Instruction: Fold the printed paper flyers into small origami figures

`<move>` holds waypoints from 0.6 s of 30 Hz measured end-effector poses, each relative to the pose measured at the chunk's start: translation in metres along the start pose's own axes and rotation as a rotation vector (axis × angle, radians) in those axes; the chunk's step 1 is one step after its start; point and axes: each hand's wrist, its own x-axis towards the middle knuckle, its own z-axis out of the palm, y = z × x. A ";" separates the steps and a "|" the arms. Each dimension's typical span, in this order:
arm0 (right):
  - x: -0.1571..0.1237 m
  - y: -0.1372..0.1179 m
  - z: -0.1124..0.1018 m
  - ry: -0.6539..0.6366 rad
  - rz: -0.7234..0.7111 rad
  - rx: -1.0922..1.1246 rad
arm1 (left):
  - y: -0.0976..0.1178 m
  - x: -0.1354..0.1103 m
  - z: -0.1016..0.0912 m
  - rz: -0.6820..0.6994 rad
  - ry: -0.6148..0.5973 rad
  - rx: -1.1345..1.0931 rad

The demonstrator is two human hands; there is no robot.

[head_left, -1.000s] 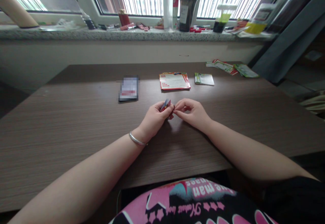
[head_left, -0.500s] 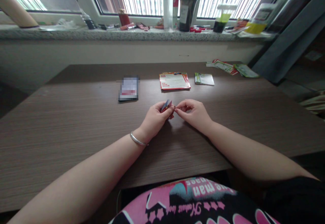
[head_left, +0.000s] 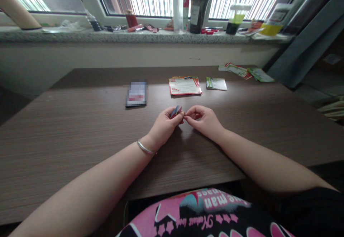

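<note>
My left hand (head_left: 166, 121), with a silver bangle at the wrist, is closed on a small blue-and-red piece, thin like card or wrapper (head_left: 175, 112). Most of that piece is hidden by the fingers, so its exact kind does not show. My right hand (head_left: 202, 117) meets the left fingertips, thumb and forefinger pinched at the right edge of the piece; what lies in the pinch is too small to make out. Both hands are low over the middle of the brown table (head_left: 88, 136). Beyond them lies a stack of red-edged printed cards (head_left: 185, 86).
A dark-edged, blurred rectangular item (head_left: 136, 94) lies left of the card stack. To its right is a smaller green-and-white stack (head_left: 216, 84), with loose packets (head_left: 260, 75) farther back. Bottles and a dark lidded cup (head_left: 198, 13) stand on the stone windowsill (head_left: 158, 38).
The hands stay nearly where they were. A red corner that stuck out below the left thumb now shows less, and the fingers have shifted slightly.
</note>
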 end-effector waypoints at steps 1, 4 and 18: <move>0.000 0.000 0.000 -0.004 0.006 0.007 | -0.001 0.000 0.000 -0.002 0.001 -0.005; 0.001 0.001 0.001 -0.034 0.032 0.051 | -0.002 0.001 -0.002 -0.003 -0.003 0.001; 0.006 0.009 0.003 -0.151 0.112 0.066 | -0.002 0.002 -0.004 -0.005 -0.009 0.032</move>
